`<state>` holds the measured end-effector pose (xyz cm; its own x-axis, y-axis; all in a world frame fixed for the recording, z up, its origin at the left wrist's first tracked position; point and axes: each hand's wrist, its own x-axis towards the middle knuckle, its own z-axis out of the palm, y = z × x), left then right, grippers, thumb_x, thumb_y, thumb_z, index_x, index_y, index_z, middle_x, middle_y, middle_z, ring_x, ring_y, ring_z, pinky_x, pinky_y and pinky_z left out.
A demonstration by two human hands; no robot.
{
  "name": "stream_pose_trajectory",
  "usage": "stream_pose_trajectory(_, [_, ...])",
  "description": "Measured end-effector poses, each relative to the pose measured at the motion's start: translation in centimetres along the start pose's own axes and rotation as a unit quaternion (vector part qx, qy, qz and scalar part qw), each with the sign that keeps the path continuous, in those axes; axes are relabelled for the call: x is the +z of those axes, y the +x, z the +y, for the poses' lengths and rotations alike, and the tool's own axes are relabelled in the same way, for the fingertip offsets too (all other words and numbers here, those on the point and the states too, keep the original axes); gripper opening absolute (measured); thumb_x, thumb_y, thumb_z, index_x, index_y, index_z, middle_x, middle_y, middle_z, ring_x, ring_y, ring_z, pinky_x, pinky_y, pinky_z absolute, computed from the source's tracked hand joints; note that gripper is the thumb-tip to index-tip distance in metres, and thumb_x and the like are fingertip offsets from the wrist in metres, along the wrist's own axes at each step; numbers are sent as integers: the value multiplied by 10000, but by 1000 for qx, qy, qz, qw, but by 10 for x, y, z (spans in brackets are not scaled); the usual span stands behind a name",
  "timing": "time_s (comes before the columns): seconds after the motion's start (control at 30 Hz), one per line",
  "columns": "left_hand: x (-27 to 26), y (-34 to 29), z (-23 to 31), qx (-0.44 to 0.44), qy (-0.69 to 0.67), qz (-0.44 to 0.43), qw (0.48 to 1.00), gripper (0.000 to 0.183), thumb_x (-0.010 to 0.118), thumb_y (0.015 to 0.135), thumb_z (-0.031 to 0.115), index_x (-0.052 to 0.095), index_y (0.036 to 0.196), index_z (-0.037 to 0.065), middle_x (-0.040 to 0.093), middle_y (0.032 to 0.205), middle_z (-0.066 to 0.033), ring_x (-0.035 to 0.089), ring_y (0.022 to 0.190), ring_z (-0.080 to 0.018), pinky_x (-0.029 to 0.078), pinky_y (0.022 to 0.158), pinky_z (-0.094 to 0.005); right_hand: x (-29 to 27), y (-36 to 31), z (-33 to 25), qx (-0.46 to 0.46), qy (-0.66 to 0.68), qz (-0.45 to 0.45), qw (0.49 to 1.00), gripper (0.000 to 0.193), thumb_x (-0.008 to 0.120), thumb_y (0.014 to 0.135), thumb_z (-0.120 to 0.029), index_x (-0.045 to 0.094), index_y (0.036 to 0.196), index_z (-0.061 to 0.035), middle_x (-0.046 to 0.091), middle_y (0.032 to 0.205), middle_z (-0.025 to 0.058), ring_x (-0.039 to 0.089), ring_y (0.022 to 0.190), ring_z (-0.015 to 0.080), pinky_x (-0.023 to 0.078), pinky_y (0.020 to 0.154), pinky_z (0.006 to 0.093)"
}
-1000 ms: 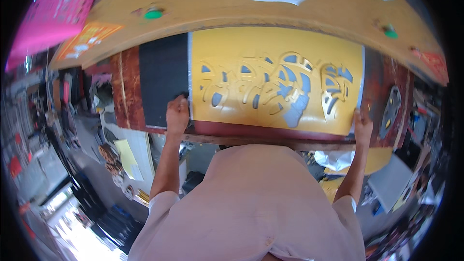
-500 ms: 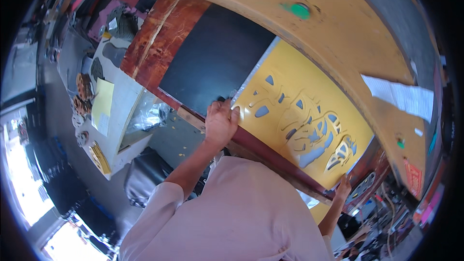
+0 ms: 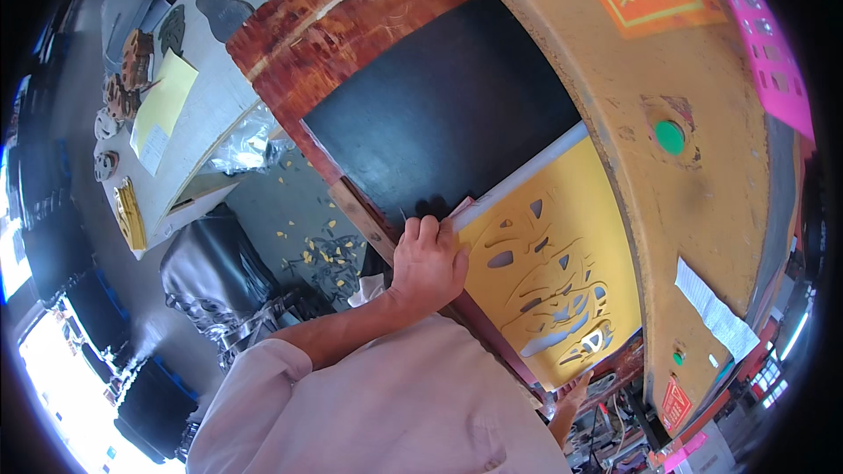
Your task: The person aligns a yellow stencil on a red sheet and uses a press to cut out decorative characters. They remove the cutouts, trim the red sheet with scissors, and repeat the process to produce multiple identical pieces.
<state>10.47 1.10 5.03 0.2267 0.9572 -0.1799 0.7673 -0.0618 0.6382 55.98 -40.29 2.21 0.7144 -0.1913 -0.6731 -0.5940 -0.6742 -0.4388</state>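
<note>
Yellow cut-out sheet (image 3: 549, 276) lying on a black mat (image 3: 448, 110) over a red-brown board (image 3: 316, 53), left hand (image 3: 428, 265) at its nine o'clock corner, fingers curled pinching the edge, right hand (image 3: 572, 393) at six o'clock, grip impossible to tell, yellow offcuts (image 3: 320, 250) scattered on floor

The scene is brightly and evenly lit, colours strong. Hard white glare burns out the lower-left corner, where detail is lost. The left hand (image 3: 428, 265) throws a small dark shadow onto the black mat (image 3: 448, 114). Fisheye distortion bends every straight edge into curves, and a black vignette rings the frame. Focus is sharp centrally, softer and smeared toward the rim.
</note>
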Motion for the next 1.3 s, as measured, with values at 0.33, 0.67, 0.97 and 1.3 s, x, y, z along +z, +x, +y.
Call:
stream_pose_trajectory(0.33, [8, 8, -14, 25, -13, -1, 1000, 468, 723, 847, 206, 651, 1199, -94, 566, 1062, -209, 565, 991, -394, 536, 855, -466, 11, -12, -9, 3, -50, 17, 999, 938, 634, 895, -785, 606, 1416, -5, 702, 1326, 119, 679, 1149, 236, 518, 996, 378])
stream_pose_trajectory(0.67, [10, 21, -27, 68, 25, -50, 996, 508, 684, 936, 264, 633, 1359, -13, 617, 1130, -200, 575, 1085, -410, 487, 960, -511, 11, 18, 26, -465, -595, 77, 651, 218, 548, 1016, -117, 701, 1172, -108, 710, 855, 239, 709, 783, 442, 578, 655, 532])
stream_pose_trajectory(0.97, [0, 5, -34, 229, 26, -138, 963, 867, 842, 840, 212, 415, 1571, 23, 435, 1555, -295, 414, 1441, -474, 375, 1184, -530, 22, -52, 48, -188, 36, 63, 979, 591, 709, 1006, -329, 598, 1431, 66, 715, 1278, 110, 625, 1192, 179, 467, 1047, 318])
stream_pose_trajectory(1.3, [24, 3, -87, 338, 118, -43, 933, 596, 677, 1023, 249, 493, 1536, 8, 457, 1549, -299, 462, 1418, -475, 381, 1189, -521, 26, -75, 68, -324, -119, 124, 930, 459, 755, 925, -310, 719, 1243, 19, 688, 1234, 240, 676, 1148, 374, 527, 999, 412])
